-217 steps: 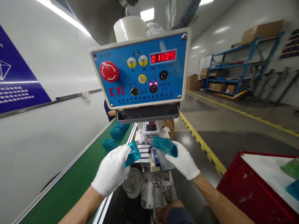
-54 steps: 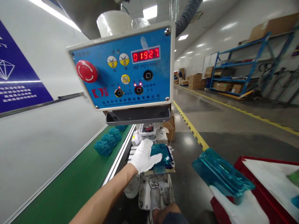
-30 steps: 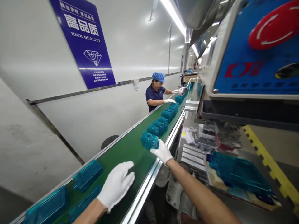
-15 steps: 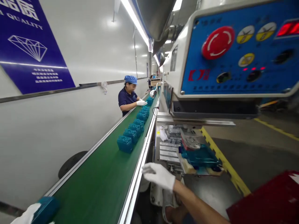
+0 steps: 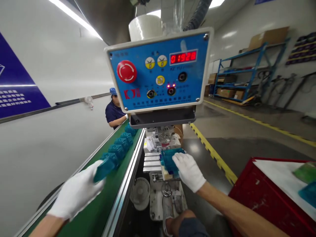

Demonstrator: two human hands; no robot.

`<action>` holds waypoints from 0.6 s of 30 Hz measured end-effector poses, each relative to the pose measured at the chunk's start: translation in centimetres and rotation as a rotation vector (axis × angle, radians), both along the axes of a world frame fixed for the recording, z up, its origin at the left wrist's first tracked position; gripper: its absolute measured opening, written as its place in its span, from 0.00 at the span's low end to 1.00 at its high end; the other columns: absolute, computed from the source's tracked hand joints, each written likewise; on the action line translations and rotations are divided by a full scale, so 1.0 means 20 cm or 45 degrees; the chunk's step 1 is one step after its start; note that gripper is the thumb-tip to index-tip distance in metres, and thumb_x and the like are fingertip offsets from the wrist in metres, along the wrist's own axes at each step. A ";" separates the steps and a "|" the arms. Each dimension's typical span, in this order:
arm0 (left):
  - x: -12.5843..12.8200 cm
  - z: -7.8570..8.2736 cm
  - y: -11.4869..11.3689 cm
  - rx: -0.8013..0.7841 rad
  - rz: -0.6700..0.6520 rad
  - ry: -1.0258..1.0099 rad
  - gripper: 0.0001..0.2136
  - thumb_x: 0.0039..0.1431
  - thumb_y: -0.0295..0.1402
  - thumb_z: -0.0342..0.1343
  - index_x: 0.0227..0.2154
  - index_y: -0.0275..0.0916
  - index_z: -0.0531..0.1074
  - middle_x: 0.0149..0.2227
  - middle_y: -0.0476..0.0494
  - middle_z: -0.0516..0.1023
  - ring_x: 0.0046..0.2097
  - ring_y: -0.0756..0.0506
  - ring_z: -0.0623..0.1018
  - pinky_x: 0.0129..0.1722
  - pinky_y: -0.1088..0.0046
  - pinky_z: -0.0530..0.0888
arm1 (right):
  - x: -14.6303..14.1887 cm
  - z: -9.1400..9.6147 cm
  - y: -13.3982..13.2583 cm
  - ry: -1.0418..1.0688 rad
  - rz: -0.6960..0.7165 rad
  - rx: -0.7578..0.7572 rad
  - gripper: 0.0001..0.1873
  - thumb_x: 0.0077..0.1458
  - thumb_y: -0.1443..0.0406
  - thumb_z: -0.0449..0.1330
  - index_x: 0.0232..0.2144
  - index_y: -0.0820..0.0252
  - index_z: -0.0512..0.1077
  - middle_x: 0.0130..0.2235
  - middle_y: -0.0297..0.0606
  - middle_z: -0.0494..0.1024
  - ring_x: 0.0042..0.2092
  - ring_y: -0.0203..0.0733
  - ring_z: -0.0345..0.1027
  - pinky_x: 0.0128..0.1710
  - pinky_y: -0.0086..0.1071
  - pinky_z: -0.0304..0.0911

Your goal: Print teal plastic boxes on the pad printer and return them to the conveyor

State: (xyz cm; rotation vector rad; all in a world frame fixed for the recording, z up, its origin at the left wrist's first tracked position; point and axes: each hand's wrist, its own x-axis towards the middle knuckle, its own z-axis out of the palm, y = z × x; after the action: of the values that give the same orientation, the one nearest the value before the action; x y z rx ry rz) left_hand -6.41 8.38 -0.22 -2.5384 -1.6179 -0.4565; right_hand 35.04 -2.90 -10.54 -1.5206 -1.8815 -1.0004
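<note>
Our white-gloved left hand (image 5: 76,191) grips one translucent teal plastic case (image 5: 105,170) above the green conveyor belt (image 5: 91,204); our open right hand (image 5: 189,171) rests on a second teal case (image 5: 169,160) beside a slotted metal plate (image 5: 151,163); roughly four more teal cases (image 5: 117,149) crowd the belt, overlapping, so the count is uncertain.

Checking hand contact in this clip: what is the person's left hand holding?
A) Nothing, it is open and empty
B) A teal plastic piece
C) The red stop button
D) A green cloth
B. The left hand holds a teal plastic piece above the green conveyor belt.
</note>
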 end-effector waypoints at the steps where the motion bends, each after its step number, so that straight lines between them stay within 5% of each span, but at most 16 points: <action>1: 0.18 0.04 -0.03 0.069 -0.123 0.009 0.23 0.60 0.39 0.54 0.58 0.44 0.71 0.43 0.44 0.83 0.39 0.38 0.83 0.39 0.64 0.77 | 0.01 0.04 0.01 0.081 0.025 -0.080 0.22 0.51 0.77 0.54 0.48 0.65 0.76 0.47 0.50 0.82 0.48 0.53 0.76 0.51 0.48 0.72; 5: 0.86 0.06 -0.11 0.224 -0.666 -0.035 0.18 0.55 0.25 0.54 0.50 0.41 0.72 0.51 0.39 0.79 0.52 0.39 0.79 0.54 0.63 0.75 | 0.10 0.18 -0.21 0.775 -0.056 -0.204 0.21 0.54 0.62 0.62 0.50 0.58 0.76 0.47 0.44 0.82 0.48 0.52 0.77 0.50 0.45 0.73; 9: 1.27 -0.03 -0.16 0.115 -0.961 0.059 0.18 0.51 0.22 0.57 0.47 0.40 0.71 0.47 0.40 0.78 0.51 0.38 0.77 0.52 0.61 0.75 | 0.16 0.25 -0.56 1.447 -0.360 -0.045 0.31 0.46 0.41 0.65 0.43 0.57 0.76 0.41 0.43 0.83 0.43 0.57 0.78 0.46 0.49 0.75; 13: 1.43 -0.12 -0.21 0.033 -1.076 0.110 0.16 0.56 0.25 0.57 0.48 0.37 0.70 0.49 0.38 0.77 0.51 0.38 0.76 0.52 0.59 0.74 | 0.13 0.29 -0.70 1.861 -0.441 -0.087 0.31 0.42 0.41 0.66 0.42 0.55 0.76 0.41 0.42 0.84 0.47 0.61 0.78 0.51 0.52 0.74; 18: 1.37 -0.22 -0.18 -0.043 -1.030 -0.093 0.29 0.51 0.44 0.69 0.54 0.39 0.69 0.57 0.35 0.72 0.59 0.32 0.71 0.61 0.49 0.70 | 0.17 0.20 -0.70 1.960 -0.425 -0.017 0.35 0.45 0.43 0.66 0.50 0.55 0.75 0.49 0.47 0.83 0.53 0.64 0.75 0.58 0.59 0.70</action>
State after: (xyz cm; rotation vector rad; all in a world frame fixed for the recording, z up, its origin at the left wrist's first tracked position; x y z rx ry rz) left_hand 21.03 4.77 -4.70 -3.1396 -0.5310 -0.5742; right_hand 38.36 -16.90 -6.55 -1.7524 -0.5282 0.2163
